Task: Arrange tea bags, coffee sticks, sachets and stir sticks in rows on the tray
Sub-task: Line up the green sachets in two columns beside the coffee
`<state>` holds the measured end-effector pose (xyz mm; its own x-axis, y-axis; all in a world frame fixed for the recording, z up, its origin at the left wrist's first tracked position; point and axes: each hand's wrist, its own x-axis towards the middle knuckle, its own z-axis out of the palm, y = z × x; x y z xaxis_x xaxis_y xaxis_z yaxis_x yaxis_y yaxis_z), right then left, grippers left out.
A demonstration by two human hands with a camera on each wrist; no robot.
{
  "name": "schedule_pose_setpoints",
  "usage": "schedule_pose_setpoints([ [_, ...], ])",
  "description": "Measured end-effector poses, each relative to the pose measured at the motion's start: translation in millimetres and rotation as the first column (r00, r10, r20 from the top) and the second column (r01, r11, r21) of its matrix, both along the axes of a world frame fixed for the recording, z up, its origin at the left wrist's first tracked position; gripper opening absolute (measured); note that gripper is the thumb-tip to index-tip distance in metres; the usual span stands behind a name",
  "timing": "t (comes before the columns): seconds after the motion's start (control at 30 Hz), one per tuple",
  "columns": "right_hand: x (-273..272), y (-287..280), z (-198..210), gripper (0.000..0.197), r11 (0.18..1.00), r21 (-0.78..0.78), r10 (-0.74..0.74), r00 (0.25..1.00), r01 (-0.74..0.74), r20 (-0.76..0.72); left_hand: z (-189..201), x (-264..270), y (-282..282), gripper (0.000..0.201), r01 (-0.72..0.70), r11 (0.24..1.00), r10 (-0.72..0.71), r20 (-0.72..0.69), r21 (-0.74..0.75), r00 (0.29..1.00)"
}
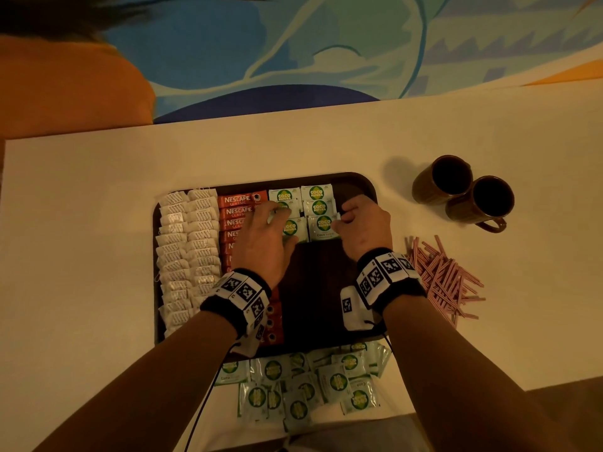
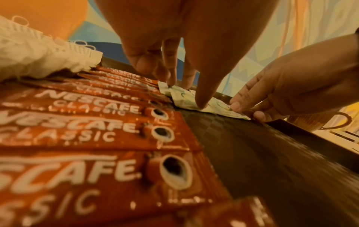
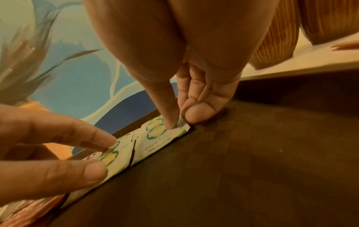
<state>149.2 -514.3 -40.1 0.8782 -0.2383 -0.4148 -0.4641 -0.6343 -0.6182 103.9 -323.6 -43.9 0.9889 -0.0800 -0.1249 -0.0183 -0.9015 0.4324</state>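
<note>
Two columns of sachets [image 1: 318,208] lie at the upper centre of the tray [image 1: 359,182], three deep in each, overlapping downward. The lowest sachet of the right column [image 1: 321,227] is pinched at its right edge by the right hand [image 1: 363,225], thumb on top and curled fingers beside it. The lowest sachet of the left column [image 1: 291,228] lies under the left hand [image 1: 266,238], whose fingers are spread and pressed flat on that column.

Left of the sachets runs a column of red coffee sticks [image 1: 239,210], partly covered by the left hand and wrist; further left, two columns of white tea bags [image 1: 187,249] fill the tray's left side. The tray floor below the sachets is bare and dark. Loose sachets [image 1: 303,386] lie heaped on the table [image 1: 98,190] below the tray's lower edge. Pink stir sticks [image 1: 443,278] lie piled at the right of the tray, and two brown mugs [image 1: 463,190] stand touching at upper right.

The left wrist view shows the coffee sticks [image 2: 87,135] close up, the left thumb tip pressing a sachet [image 2: 187,101], and the right hand [image 2: 291,92] at the far sachet's edge. The right wrist view alone shows the right thumb [image 3: 167,110] pressing the sachet's [image 3: 161,138] corner, lifted against a fingertip, and a narrow dark gap between the two columns.
</note>
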Motion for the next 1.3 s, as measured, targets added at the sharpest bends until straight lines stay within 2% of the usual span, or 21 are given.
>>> schedule_pose_setpoints([
  [0.3, -0.2, 0.5, -2.1, 0.035, 1.000, -0.008, -0.006, 1.000, 0.006, -0.009, -2.1, -0.2, -3.5, 0.043, 0.008, 1.000, -0.008, -0.031, -0.003, 0.999],
  [0.5, -0.3, 0.7, -2.4, 0.035, 1.000, -0.011, 0.000, 1.000, 0.000, -0.009, -5.0, -3.7, -0.1, 0.037, 0.005, 0.999, -0.004, 0.016, -0.040, 1.000],
  [0.83, -0.9, -0.2, -0.1, 0.034, 1.000, -0.003, 0.009, 1.000, -0.009, 0.006, -7.2, -5.0, -0.1, 0.036, -0.031, 0.998, 0.031, 0.006, -0.047, 0.999],
  [1.3, -0.7, -1.5, -1.5, 0.035, 1.000, 0.003, 0.010, 1.000, -0.010, -0.006, -9.4, -3.8, -5.0, 0.039, -0.009, 1.000, 0.009, -0.005, -0.026, 1.000],
])
